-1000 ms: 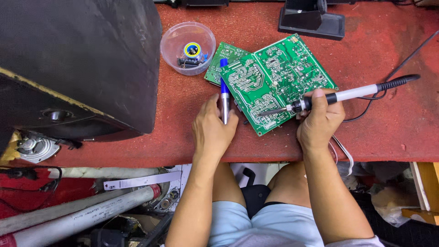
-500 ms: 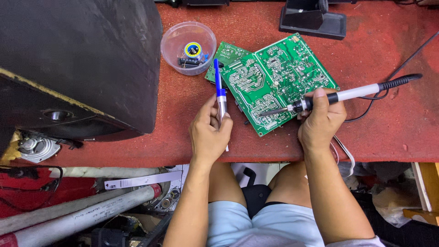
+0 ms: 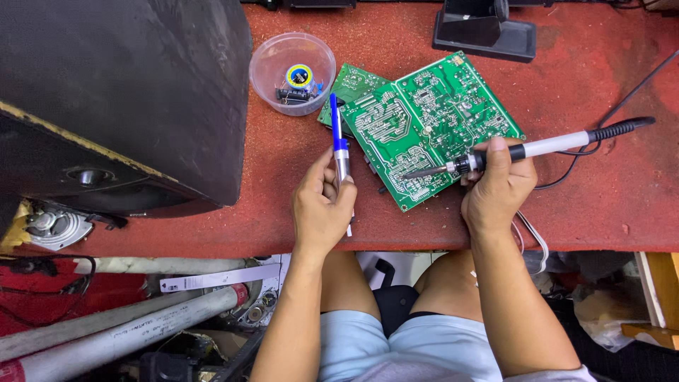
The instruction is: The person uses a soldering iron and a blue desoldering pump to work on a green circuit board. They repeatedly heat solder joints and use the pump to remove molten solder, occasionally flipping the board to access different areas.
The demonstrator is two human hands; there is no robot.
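Observation:
A large green circuit board lies solder side up on the red table, overlapping a smaller green board. My right hand grips a soldering iron with a white and black handle; its tip rests on the large board's lower edge. My left hand holds a blue and silver desoldering pump upright, just left of the large board, its blue end pointing away from me.
A clear round plastic bowl with small components stands behind the pump. A big black speaker cabinet fills the left side. A black stand sits at the back. The iron's cable runs right. Metal pipes lie below.
My left hand has shifted left and slightly toward me, carrying the pump off the board's edge. The right hand and soldering iron have stayed put.

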